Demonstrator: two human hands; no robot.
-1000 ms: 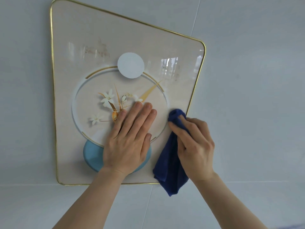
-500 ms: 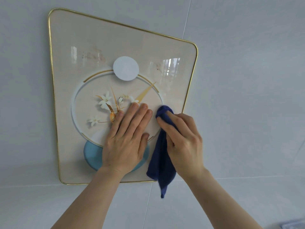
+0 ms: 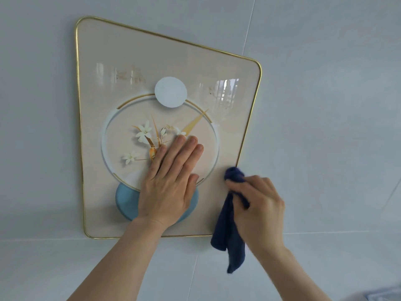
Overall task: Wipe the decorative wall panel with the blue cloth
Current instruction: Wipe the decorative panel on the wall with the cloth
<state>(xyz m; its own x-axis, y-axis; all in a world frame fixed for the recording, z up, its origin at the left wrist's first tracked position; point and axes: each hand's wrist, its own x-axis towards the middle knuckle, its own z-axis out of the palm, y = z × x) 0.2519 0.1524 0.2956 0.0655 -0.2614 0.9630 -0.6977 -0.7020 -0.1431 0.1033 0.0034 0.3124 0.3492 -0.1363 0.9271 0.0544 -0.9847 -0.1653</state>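
Observation:
A glossy beige decorative wall panel [image 3: 134, 61] with a thin gold rim hangs on the wall; it shows white flowers, a pale disc and a blue bowl shape. My left hand [image 3: 171, 181] lies flat on the panel's lower middle, fingers together, holding nothing. My right hand [image 3: 260, 209] grips the dark blue cloth [image 3: 230, 231] and presses its bunched top against the panel's right gold edge, low down. The rest of the cloth hangs below the hand, over the panel's bottom right corner. Faint smudges show near the panel's top left and top right.
The pale grey tiled wall [image 3: 325, 105] surrounds the panel, with thin grout lines running up and across. A pale object's edge [image 3: 386, 295] peeks in at the bottom right corner.
My right hand has slid the cloth from the inner ring rightward and down to the panel's right edge. My left hand stays flat on the panel. The view has shifted.

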